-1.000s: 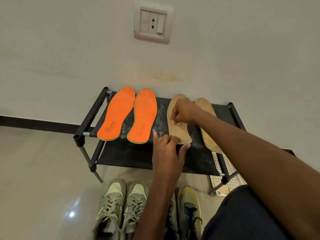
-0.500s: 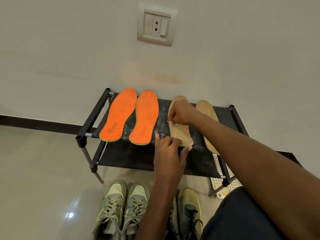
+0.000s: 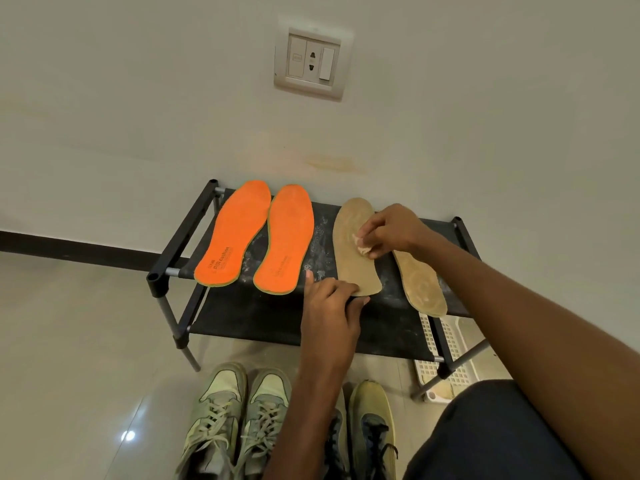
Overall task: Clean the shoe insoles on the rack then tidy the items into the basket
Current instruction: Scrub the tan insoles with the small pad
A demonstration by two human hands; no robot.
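Two orange insoles (image 3: 232, 237) (image 3: 286, 241) lie side by side on the left half of the black shoe rack (image 3: 180, 244). Two tan insoles lie on the right half. My left hand (image 3: 330, 306) presses its fingers on the heel end of the left tan insole (image 3: 351, 251), holding it down. My right hand (image 3: 389, 230) pinches a small pale wipe (image 3: 363, 247) against the middle of that insole. The right tan insole (image 3: 420, 284) lies partly under my right wrist. White dust speckles the rack's fabric between the pairs.
A white perforated basket (image 3: 453, 344) sits on the floor under the rack's right end. Two pairs of sneakers (image 3: 239, 410) (image 3: 369, 427) stand on the tiled floor in front. The wall with a socket plate (image 3: 311, 64) is right behind the rack.
My right hand has slid with the wipe along the left tan insole, a little towards its middle and right edge. My left hand stays on the heel end.
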